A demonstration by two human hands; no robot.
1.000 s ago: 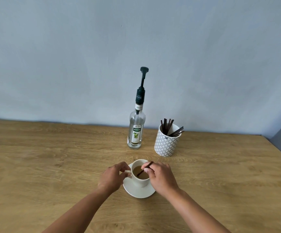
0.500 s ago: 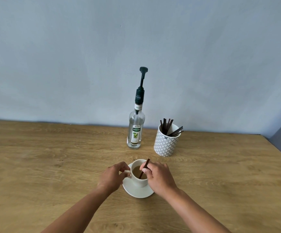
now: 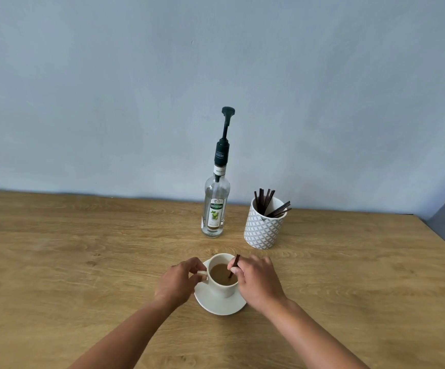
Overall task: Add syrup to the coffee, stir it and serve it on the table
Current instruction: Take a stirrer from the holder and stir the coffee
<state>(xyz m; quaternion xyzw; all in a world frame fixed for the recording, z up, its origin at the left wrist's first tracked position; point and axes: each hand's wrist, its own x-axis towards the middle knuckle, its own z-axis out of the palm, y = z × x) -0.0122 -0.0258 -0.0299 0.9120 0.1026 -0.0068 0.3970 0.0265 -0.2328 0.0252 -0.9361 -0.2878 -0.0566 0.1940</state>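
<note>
A white cup of light brown coffee stands on a white saucer on the wooden table. My left hand pinches the cup's handle on its left side. My right hand holds a dark brown stir stick that dips into the coffee, standing nearly upright. Behind the cup stands a clear syrup bottle with a dark green pump on top.
A white patterned holder with several dark stir sticks stands right of the bottle. A pale blue wall runs along the table's far edge. The table's right edge slants down past the holder.
The stir stick has swung from a low slant to the right toward upright inside the cup, and my right hand shifted slightly with it. My left hand stays on the handle.
</note>
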